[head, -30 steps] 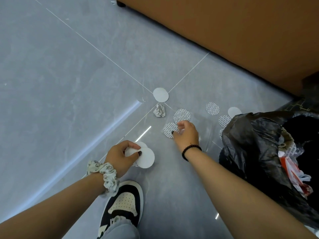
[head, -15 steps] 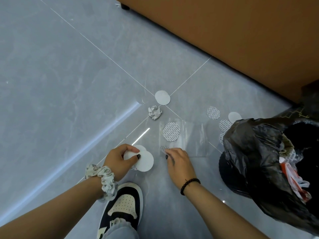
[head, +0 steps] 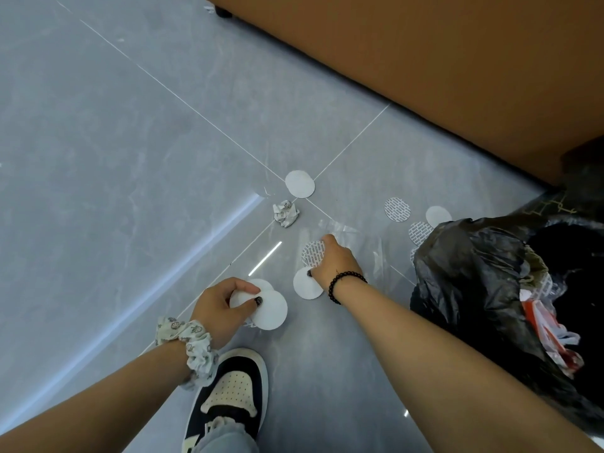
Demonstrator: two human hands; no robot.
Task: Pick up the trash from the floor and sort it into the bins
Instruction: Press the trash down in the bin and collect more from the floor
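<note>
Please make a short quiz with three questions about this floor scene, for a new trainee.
1. True or false: the left hand holds white round discs.
2. Which lies nearest the crumpled paper ball? A) the shoe B) the plain white disc on the tile joint C) the black trash bag
3. Fill in: the right hand reaches down to a printed ____ on the floor.

Key: 1 true; 2 B; 3 disc.

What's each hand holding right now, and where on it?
Left hand pinches a stack of white discs at their left edge. Right hand pinches one white disc at its upper-right edge.
</note>
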